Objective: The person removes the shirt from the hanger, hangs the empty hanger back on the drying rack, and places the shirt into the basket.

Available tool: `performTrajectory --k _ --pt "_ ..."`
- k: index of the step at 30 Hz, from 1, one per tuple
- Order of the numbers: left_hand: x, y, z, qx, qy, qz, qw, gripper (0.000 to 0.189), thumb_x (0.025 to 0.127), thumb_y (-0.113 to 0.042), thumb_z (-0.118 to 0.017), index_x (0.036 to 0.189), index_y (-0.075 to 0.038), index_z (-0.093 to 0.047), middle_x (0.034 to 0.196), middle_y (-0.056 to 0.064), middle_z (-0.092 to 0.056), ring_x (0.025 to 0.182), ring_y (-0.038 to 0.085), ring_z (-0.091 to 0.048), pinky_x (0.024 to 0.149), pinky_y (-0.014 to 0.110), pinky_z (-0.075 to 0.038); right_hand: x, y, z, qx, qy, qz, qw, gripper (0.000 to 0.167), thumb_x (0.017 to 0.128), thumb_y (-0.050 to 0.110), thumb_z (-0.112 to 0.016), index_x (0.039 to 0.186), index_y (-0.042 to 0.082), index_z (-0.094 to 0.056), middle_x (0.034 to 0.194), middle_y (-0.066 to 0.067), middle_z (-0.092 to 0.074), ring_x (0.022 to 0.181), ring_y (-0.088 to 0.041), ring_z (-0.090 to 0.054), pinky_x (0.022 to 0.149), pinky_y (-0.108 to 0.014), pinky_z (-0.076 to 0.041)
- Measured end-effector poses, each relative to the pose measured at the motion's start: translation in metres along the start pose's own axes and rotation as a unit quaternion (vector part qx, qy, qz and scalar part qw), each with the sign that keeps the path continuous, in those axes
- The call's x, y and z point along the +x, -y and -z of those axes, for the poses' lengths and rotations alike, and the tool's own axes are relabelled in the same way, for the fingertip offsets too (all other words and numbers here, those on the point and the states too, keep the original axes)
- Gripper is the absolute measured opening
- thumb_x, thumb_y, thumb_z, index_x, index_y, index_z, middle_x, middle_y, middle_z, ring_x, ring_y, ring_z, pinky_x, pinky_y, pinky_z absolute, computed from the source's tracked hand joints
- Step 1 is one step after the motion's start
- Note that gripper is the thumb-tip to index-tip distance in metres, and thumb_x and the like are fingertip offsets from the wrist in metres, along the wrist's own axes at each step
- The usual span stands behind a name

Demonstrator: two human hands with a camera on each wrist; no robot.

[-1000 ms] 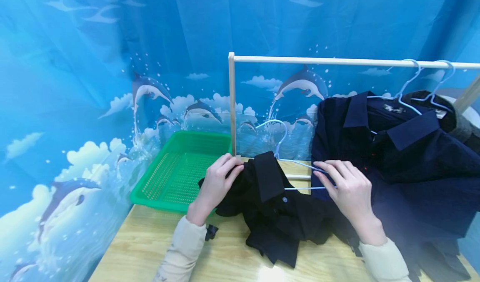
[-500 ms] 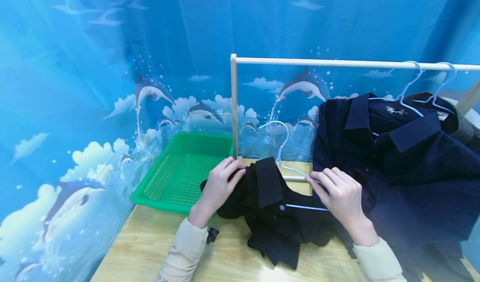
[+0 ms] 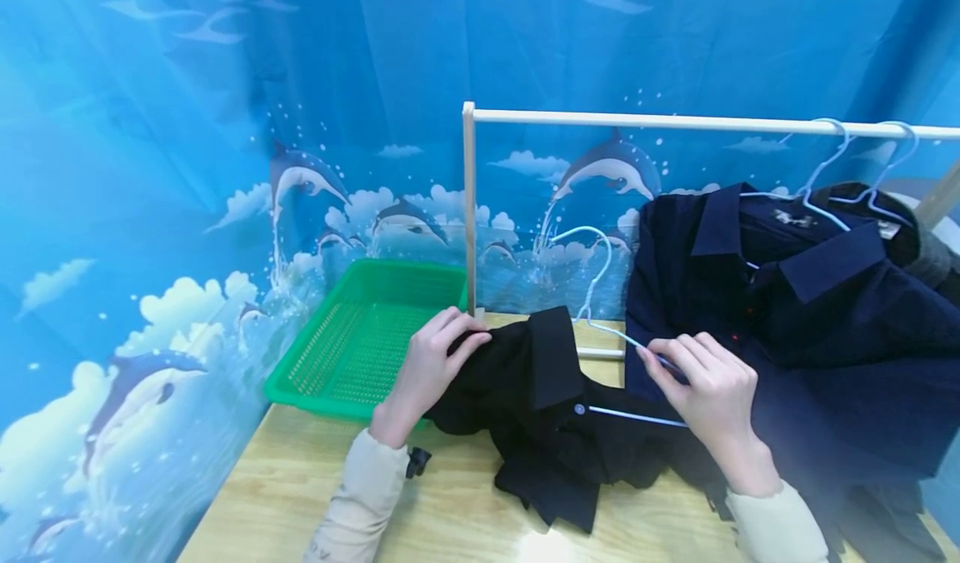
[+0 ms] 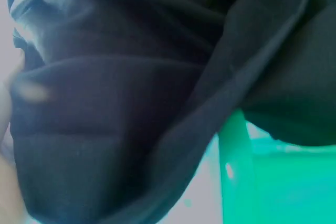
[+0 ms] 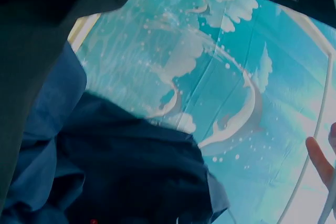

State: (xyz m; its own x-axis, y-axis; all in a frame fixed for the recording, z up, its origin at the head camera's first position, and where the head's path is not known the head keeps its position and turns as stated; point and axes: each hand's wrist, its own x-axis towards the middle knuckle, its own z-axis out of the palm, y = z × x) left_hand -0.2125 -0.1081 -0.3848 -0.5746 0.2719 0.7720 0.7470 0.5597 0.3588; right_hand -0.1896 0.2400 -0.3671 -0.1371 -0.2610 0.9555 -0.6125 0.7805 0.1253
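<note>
A black collared shirt lies partly on the table, its collar raised. My left hand pinches the shirt's shoulder on the left. Between thumb and fingers, my right hand holds the right arm of a pale blue wire hanger. The hanger's left side runs in behind the collar and is hidden; its hook stands up. Dark cloth of the shirt fills most of the left wrist view. At the right wrist view's edge, fingers show beside the thin hanger wire.
A green mesh basket sits at the table's back left. Behind the shirt stands a wooden rack, with a navy shirt and a dark grey garment hanging on its right. A small black object lies beside the left sleeve.
The hanger's hook has shifted right and tilted. The right hand dipped left, then came back right, lower than at first. The shirt's collar moved slightly right; the left hand kept its grip.
</note>
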Motion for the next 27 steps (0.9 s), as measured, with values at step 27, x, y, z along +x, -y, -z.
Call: performTrajectory --k 27 --pt "-0.006 0.014 0.013 0.060 -0.054 0.040 0.9960 0.012 0.090 -0.020 -0.079 0.094 -0.010 -0.073 0.087 0.003 -0.064 0.078 0.018 -0.064 0.068 0.033 -0.054 -0.001 -0.053 0.063 -0.150 0.019 -0.085 0.9848 0.053 0.098 0.049 -0.061 0.083 -0.001 -0.072 0.068 -0.017 -0.065 0.045 -0.034 -0.050 0.042 -0.022 -0.012"
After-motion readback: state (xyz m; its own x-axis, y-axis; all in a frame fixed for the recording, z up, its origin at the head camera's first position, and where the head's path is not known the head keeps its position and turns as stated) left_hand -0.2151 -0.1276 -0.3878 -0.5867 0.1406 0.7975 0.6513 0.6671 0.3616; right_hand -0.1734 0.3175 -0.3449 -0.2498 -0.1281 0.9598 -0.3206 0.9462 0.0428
